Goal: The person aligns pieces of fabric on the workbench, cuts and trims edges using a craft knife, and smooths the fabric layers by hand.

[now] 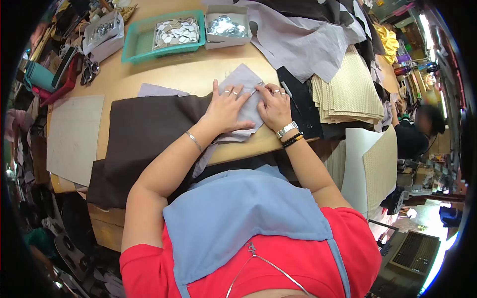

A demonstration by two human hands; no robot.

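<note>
My left hand (228,107) lies flat with fingers spread on a pale lilac-grey piece of sheet material (242,74). Beside it, my right hand (274,105) has its fingers bent and pressed together at the right edge of that piece. A small shiny bit shows at the right fingertips, too small to name. Under my left wrist and forearm, a large dark brown sheet (151,126) spreads across the table (243,151). A silver pen (286,88) lies just right of my right hand, on a black piece (305,107).
At the back stand a teal tray (130,44) of pale pieces, a white box (227,42) of shiny metal parts and another box (105,37). Scissors (89,71) and a pale board (74,131) lie left. Patterned cream sheets (345,94) are stacked right; a person (417,131) is beyond.
</note>
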